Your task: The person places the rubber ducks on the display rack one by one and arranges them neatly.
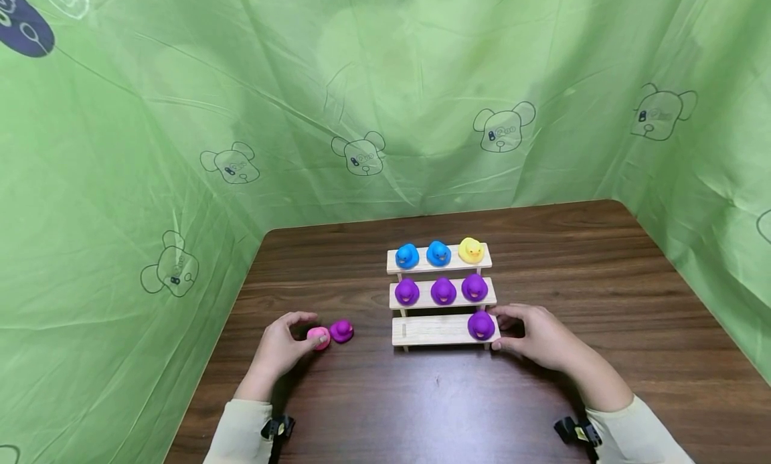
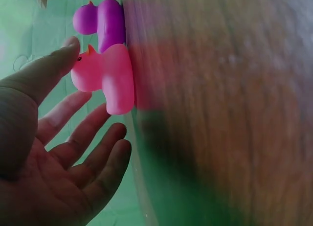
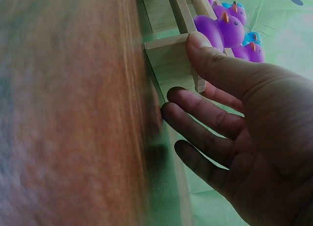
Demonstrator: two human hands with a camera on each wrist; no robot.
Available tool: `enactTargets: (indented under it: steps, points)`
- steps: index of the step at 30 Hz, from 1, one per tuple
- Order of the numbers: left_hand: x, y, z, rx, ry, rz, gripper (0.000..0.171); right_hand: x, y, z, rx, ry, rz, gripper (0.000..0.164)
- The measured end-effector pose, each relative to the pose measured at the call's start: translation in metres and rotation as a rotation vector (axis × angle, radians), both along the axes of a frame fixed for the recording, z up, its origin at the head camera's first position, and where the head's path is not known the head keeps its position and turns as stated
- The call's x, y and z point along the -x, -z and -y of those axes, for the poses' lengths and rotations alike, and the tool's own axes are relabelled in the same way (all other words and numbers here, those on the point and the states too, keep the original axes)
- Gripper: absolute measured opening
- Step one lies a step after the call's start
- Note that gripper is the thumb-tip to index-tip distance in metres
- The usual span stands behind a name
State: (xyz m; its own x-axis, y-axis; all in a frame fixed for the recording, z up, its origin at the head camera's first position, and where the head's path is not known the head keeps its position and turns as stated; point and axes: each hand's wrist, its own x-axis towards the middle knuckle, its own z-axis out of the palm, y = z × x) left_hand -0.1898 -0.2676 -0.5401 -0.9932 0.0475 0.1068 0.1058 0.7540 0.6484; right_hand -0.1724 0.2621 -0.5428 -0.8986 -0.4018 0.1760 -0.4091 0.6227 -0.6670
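My left hand (image 1: 286, 341) is around a pink rubber duck (image 2: 117, 79) on the table. Its thumb lies at the duck's head, while the other fingers spread loosely on the far side. Right beside the pink duck stands a purple-magenta rubber duck (image 1: 341, 331). With thumb and index finger, my right hand (image 1: 535, 335) holds the right end of the bottom step of a three-step wooden stand (image 1: 434, 331). A purple duck (image 1: 481, 325) sits on that step by the fingers. Three purple ducks (image 1: 443, 291) fill the middle step. Two blue ducks (image 1: 438, 253) and a yellow duck (image 1: 471, 250) line the top.
The dark wooden table (image 1: 361, 410) extends around the stand. Green cloth (image 1: 421, 116) with bear-head drawings hangs behind the table and at both sides. Each wrist carries a black strap (image 1: 278, 427).
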Motion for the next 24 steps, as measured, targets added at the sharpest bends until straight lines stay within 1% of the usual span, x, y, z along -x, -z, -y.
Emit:
enactTargets:
  steps: [4, 8, 12, 24]
  points:
    - [0.0003, 0.0007, -0.0006, 0.0, -0.003, 0.037, 0.049, 0.0, 0.0003, -0.0003, -0.001, 0.001, 0.012, 0.055]
    - [0.0003, 0.0005, -0.0013, 0.003, -0.006, 0.045, 0.039, 0.0001, 0.0001, -0.0002, 0.002, 0.002, 0.016, 0.056]
    - [-0.0003, 0.0011, -0.0011, 0.002, -0.01, 0.044, 0.033, -0.0003, -0.0007, 0.0002, 0.003, 0.006, 0.019, 0.056]
    - [-0.0034, 0.0002, -0.0024, -0.003, -0.045, 0.042, 0.031, -0.0003, -0.0004, 0.0001, 0.008, 0.007, 0.021, 0.057]
